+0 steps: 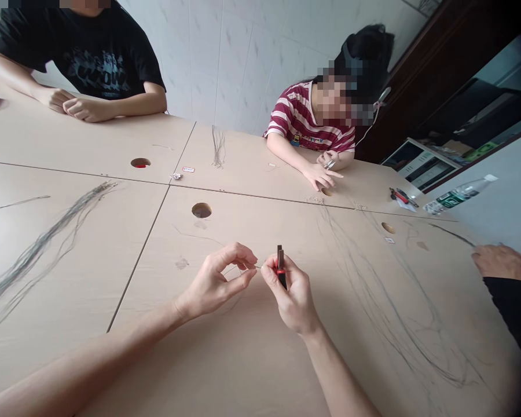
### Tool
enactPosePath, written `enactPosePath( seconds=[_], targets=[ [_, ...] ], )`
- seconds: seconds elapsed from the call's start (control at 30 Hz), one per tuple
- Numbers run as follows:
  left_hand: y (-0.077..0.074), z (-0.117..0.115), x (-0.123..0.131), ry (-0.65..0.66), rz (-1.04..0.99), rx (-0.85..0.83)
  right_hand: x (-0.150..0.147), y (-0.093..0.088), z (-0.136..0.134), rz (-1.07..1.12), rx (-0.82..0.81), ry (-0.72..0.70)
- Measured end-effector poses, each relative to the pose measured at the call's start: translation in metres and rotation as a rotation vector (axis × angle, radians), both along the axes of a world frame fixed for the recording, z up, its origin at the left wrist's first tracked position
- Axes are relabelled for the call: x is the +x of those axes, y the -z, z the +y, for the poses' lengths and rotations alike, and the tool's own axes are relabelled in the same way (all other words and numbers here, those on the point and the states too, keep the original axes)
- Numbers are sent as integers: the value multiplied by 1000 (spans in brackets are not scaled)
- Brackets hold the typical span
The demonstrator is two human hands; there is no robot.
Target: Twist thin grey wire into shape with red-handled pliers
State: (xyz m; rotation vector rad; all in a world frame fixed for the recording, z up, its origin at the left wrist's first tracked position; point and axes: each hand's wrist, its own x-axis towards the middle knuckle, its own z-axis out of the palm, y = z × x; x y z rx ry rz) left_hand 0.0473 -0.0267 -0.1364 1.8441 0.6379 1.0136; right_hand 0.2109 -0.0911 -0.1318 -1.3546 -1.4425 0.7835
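Observation:
Over the middle of the table, my left hand [223, 278] is curled, with thumb and fingertips close around a thin wire [259, 267]. The wire runs from there to the fingertips of my right hand [293, 295], which pinch it. Tucked in that same right hand are black-and-red pliers [281, 267], pointing up; part of them is hidden by the palm and fingers. A faint strand of wire [200, 236] lies on the table just beyond my left hand.
Bundled wires [47, 237] lie at left, and loose long wires [386, 313] spread at right. Holes [201, 210] pierce the table. Two people sit opposite; another person's hand [501, 262] is at right. A plastic bottle [460, 194] lies near tools [403, 197].

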Motion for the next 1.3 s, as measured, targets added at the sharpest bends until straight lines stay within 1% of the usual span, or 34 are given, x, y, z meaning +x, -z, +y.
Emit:
enactPosePath(
  seconds=[0.17, 0.37, 0.67, 0.83, 1.0, 1.13, 1.3],
  targets=[
    [4, 1, -2, 3, 13, 135, 1, 0, 0, 24, -16, -20],
    [9, 1, -3, 25, 20, 182, 0, -1, 1, 53, -32, -32],
    [14, 5, -3, 8, 34, 245, 1, 3, 3, 139, -92, -50],
    [16, 9, -3, -93, 50, 168, -1, 5, 18, 204, -93, -65],
    [17, 27, 3, -152, 40, 84, -3, 13, 46, 271, -63, -101],
    [21, 41, 10, -163, 25, 55, -1, 23, 63, 318, -42, -78],
    [26, 42, 10, -145, 94, 8, 7, 31, 66, 331, -45, -46]
  ],
)
